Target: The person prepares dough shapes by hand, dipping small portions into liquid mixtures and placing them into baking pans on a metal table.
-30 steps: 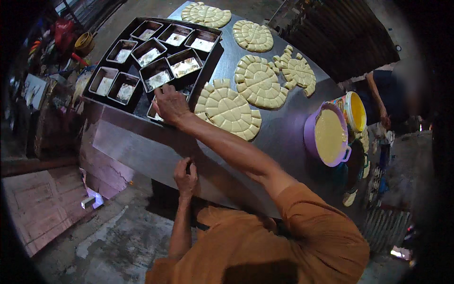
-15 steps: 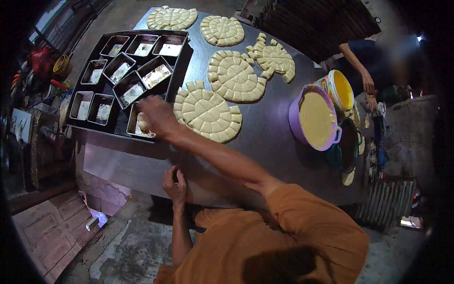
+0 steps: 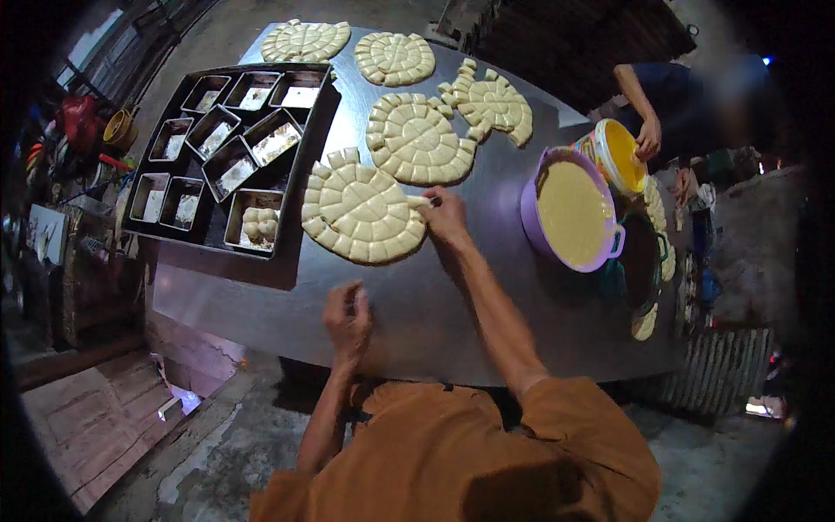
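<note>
My right hand [image 3: 446,215] pinches a piece of dough [image 3: 418,201] at the right edge of the nearest scored dough round [image 3: 361,217]. This round is cut into small blocks and lies flat on the metal table. Over the table's near part, my left hand [image 3: 348,320] is held with its fingers curled; whatever may be inside them is hidden. To the left, a large dark tray [image 3: 228,252] bears several rectangular baking tins. Several small dough balls [image 3: 259,224] sit together in the nearest tin [image 3: 253,245]; the other tins show worn, bare bottoms.
Farther back lie more scored rounds, among them a middle one [image 3: 417,139] and a partly used one [image 3: 494,106]. A purple tub [image 3: 532,209] of pale batter stands right, beside a yellow-lined bucket [image 3: 622,157]. A co-worker's hand [image 3: 648,139] is at that bucket's rim.
My right hand has left the nearest tin and moved right to the dough round's edge. Dough balls now show in that tin. My left hand has shifted slightly right. The co-worker's hand reached the bucket.
</note>
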A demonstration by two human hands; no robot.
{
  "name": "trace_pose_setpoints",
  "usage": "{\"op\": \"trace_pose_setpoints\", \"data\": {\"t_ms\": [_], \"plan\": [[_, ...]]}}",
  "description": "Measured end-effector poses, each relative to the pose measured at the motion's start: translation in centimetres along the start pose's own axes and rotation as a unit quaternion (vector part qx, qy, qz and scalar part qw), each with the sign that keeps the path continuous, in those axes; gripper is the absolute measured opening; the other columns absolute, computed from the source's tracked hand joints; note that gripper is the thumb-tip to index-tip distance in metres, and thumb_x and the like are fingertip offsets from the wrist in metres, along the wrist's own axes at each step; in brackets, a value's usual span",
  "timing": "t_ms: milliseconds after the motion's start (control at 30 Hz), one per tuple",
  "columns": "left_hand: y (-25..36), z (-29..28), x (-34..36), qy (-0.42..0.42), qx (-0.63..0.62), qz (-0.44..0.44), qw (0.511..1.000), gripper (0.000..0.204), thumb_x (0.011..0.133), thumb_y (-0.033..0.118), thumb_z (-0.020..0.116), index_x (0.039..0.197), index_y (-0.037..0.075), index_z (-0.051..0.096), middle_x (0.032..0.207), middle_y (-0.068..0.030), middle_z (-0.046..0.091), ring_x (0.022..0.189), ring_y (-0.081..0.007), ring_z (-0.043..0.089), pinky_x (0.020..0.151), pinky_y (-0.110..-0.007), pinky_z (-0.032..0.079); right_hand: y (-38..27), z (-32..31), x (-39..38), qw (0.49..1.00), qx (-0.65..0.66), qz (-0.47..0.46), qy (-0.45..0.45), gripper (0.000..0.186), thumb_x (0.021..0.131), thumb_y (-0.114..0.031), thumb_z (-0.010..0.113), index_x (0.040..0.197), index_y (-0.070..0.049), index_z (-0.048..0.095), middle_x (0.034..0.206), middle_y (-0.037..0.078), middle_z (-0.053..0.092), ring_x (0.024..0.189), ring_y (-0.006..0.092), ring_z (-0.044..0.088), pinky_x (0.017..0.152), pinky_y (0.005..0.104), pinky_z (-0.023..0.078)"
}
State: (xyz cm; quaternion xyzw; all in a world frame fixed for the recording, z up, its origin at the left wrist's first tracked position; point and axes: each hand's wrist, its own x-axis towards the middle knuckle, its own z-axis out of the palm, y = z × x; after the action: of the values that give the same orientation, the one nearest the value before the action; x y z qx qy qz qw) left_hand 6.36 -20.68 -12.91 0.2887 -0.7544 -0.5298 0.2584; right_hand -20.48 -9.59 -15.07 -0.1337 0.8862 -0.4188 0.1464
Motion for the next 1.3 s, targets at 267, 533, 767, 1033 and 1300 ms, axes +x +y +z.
{"op": "trace_pose_setpoints", "data": {"t_ms": [267, 533, 767, 1033, 1300], "plan": [[1.6, 9.3, 2.9, -0.053, 0.226, 0.206, 0.951, 0.033, 0.087, 0.007, 0.064, 0.12, 0.004, 0.06, 0.109, -0.0131, 0.062, 0.102, -0.0344, 0.059, 0.086, -0.044, 0.049, 5.2, -8.1, -6.4, 0.983, -0.143, 0.067, 0.088, 0.037, 0.089, -0.03, 0.072, 0.111, 0.0, 0.067, 0.112, 0.02, 0.064, 0.097, 0.0333, 0.065, 0.087, 0.0446, 0.053], [-1.0, 8.7, 4.4, -0.056, 0.298, 0.234, 0.924, 0.033, 0.083, 0.008, 0.064, 0.115, 0.006, 0.061, 0.114, -0.0129, 0.062, 0.106, -0.0342, 0.057, 0.092, -0.044, 0.045, 3.4, -2.3, -8.9, 0.956, -0.136, -0.251, 0.062, 0.045, 0.083, -0.007, 0.069, 0.127, -0.013, 0.062, 0.132, 0.015, 0.053, 0.116, 0.0347, 0.056, 0.097, 0.0445, 0.05], [-0.8, 8.7, 4.5, -0.067, 0.284, 0.199, 0.936, 0.029, 0.084, 0.01, 0.064, 0.113, 0.009, 0.062, 0.104, -0.0125, 0.062, 0.101, -0.0345, 0.056, 0.086, -0.046, 0.045, 1.7, -1.1, -6.3, 0.956, -0.056, -0.285, -0.048, 0.026, 0.08, 0.0, 0.069, 0.104, -0.008, 0.067, 0.106, 0.01, 0.061, 0.105, 0.0316, 0.06, 0.087, 0.0427, 0.052], [1.7, 9.0, 3.5, -0.004, 0.286, 0.213, 0.934, 0.017, 0.084, 0.011, 0.067, 0.1, 0.009, 0.062, 0.097, -0.012, 0.064, 0.097, -0.0347, 0.057, 0.082, -0.046, 0.045, 4.5, -9.0, -18.4, 0.959, -0.031, -0.24, 0.15, 0.036, 0.078, 0.008, 0.071, 0.111, -0.004, 0.068, 0.106, 0.013, 0.06, 0.098, 0.0288, 0.064, 0.078, 0.0379, 0.055], [2.7, 14.1, -4.3, -0.266, 0.123, 0.139, 0.946, 0.041, 0.083, 0.009, 0.072, 0.122, 0.008, 0.061, 0.118, -0.0157, 0.061, 0.105, -0.0374, 0.056, 0.091, -0.046, 0.046, 8.5, -12.6, -22.4, 0.991, 0.094, 0.028, 0.095, 0.067, 0.08, 0.003, 0.074, 0.142, -0.014, 0.056, 0.122, 0.016, 0.056, 0.096, 0.0315, 0.062, 0.083, 0.0378, 0.055]]}}
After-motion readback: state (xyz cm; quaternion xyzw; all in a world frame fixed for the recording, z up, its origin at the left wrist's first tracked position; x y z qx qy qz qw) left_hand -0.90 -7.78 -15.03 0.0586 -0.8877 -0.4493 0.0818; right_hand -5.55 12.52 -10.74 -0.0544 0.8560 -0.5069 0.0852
